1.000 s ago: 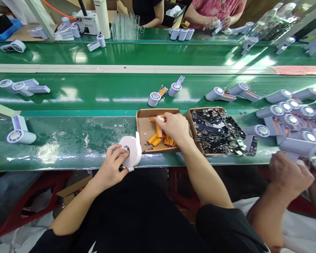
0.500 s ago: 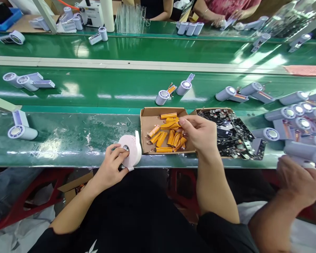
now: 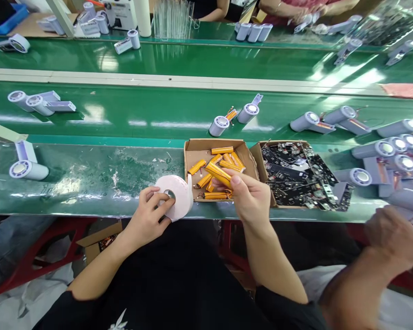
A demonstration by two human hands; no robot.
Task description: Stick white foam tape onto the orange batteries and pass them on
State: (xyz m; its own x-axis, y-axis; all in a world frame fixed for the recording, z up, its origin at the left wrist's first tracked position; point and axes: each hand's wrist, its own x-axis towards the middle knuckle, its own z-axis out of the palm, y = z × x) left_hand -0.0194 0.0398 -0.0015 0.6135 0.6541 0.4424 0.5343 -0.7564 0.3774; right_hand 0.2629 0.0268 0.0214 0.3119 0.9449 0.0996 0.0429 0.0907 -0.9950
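My left hand (image 3: 151, 211) grips a roll of white tape (image 3: 179, 201), with fingers in its core; a loose end of tape stands up at the roll's right side. Between the thumb and fingers of my right hand (image 3: 253, 195) is an orange cylinder (image 3: 217, 174), tilted, above the cardboard box (image 3: 192, 147). Several more orange cylinders (image 3: 222, 150) with thin wires lie in that box. Just right of it, a second box (image 3: 258, 158) is heaped with black circuit boards (image 3: 289, 169).
Grey-white fan-like units stand on the green belt (image 3: 141, 110), one pair (image 3: 219, 126) behind the box. More units (image 3: 385, 149) crowd the right side, near another person's hand (image 3: 392, 233). One unit (image 3: 29, 169) lies at the left. People's arms show across the far belt.
My right hand has drawn back toward me and left, lifting an orange cylinder from the box. The tape roll has shifted slightly right. The neighbouring person's hand has moved a little.
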